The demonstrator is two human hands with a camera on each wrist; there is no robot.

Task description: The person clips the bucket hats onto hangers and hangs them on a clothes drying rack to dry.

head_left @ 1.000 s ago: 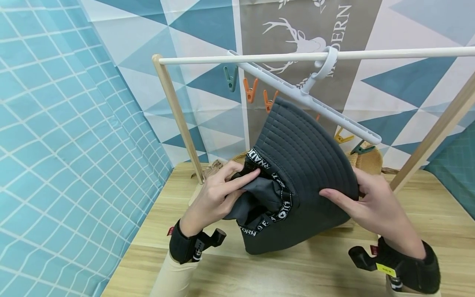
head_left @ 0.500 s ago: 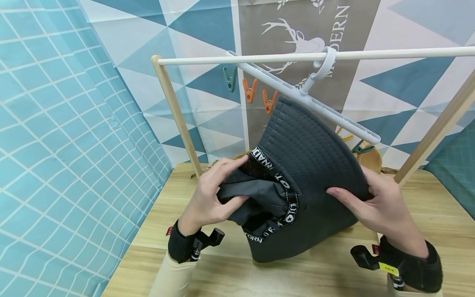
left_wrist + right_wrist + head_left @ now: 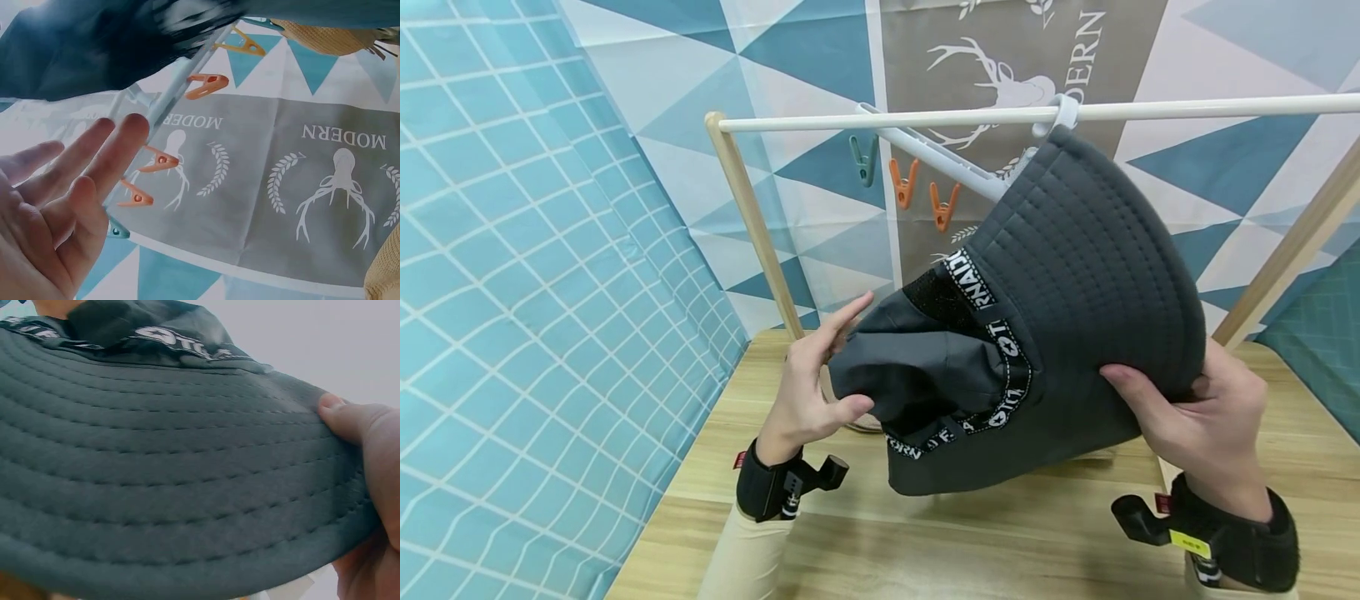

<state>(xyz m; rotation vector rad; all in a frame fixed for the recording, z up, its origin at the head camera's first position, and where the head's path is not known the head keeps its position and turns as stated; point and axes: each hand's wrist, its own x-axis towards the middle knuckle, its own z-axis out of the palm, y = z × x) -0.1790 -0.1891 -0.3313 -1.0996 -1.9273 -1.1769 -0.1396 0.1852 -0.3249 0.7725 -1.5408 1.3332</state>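
A dark grey bucket hat (image 3: 1075,317) with a stitched brim and a black-and-white lettered inner band is held up over the table, its opening facing me. My right hand (image 3: 1198,417) pinches the brim's right edge, thumb on the near face; the right wrist view shows the same grip on the brim (image 3: 187,456). Beside the crown's left side, my left hand (image 3: 812,383) is spread, thumb and fingers apart. In the left wrist view the left hand (image 3: 69,194) has its fingers extended and holds nothing, with the blurred hat (image 3: 106,50) above it.
A white rail (image 3: 880,122) on wooden posts (image 3: 756,225) crosses behind the hat. From it hangs a pale hanger (image 3: 940,154) with orange clips (image 3: 943,207) and a green clip (image 3: 863,160). A woven straw item (image 3: 325,39) shows in the left wrist view. Below is the wooden table (image 3: 1000,542).
My right hand has moved right with the hat, whose brim tip now rises in front of the hanger. The left hand has let go of the crown and drawn back left.
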